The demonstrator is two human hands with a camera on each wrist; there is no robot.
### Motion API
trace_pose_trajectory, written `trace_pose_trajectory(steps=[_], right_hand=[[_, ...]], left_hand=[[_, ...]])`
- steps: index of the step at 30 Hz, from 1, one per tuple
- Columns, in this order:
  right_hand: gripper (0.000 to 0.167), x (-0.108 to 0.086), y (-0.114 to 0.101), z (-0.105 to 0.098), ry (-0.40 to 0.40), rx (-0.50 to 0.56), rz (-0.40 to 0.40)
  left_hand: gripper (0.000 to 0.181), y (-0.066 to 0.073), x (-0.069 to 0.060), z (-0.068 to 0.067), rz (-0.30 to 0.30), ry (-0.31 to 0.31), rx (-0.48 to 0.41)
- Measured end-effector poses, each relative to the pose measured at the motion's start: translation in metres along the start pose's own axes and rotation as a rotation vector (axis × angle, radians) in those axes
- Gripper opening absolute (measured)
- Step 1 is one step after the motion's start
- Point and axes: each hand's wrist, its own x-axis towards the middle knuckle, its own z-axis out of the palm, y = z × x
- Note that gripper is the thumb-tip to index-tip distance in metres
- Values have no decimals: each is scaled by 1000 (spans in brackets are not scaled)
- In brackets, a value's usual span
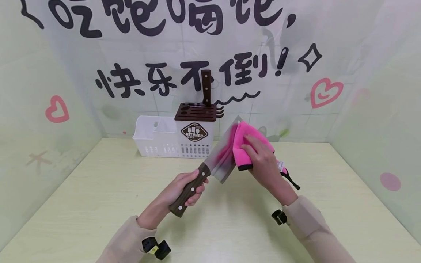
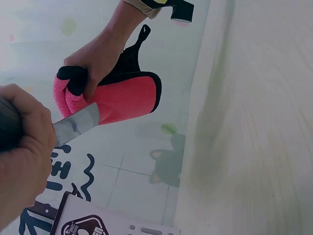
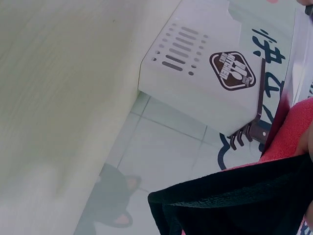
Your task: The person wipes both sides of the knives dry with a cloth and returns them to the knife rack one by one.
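Note:
My left hand (image 1: 187, 188) grips the dark wooden handle of a cleaver (image 1: 218, 157), whose broad steel blade tilts up to the right above the table. A pink cloth (image 1: 245, 146) with black edging lies against the blade's upper part, and my right hand (image 1: 263, 160) holds it there. In the left wrist view the cloth (image 2: 127, 98) is folded near the blade's far end, with the right hand (image 2: 98, 56) over it. The right wrist view shows the cloth's black edge (image 3: 234, 196) up close; most of the right hand is cut off there.
Behind the cleaver, a white knife holder (image 1: 194, 137) with a brown slotted top stands against the back wall. Another brown-handled knife (image 1: 206, 87) stands upright in it. Printed walls enclose the pale wooden table (image 1: 98, 204) at the back and sides.

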Motion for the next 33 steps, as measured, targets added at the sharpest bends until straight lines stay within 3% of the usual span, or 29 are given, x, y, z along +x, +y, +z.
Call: trace_pose_trajectory(steps=[10,20,33], right_hand=[[35,2,7,-3,15,-17,40],[33,2,10,-5,33,-10,53],[32,0,3,-4,11,-18,-3]], left_hand=[[32,2,-4,-6,49,-105,-71],[33,4,-10,-11,47,-137,-61],[32,3,-9,-14,55,-197,-175]])
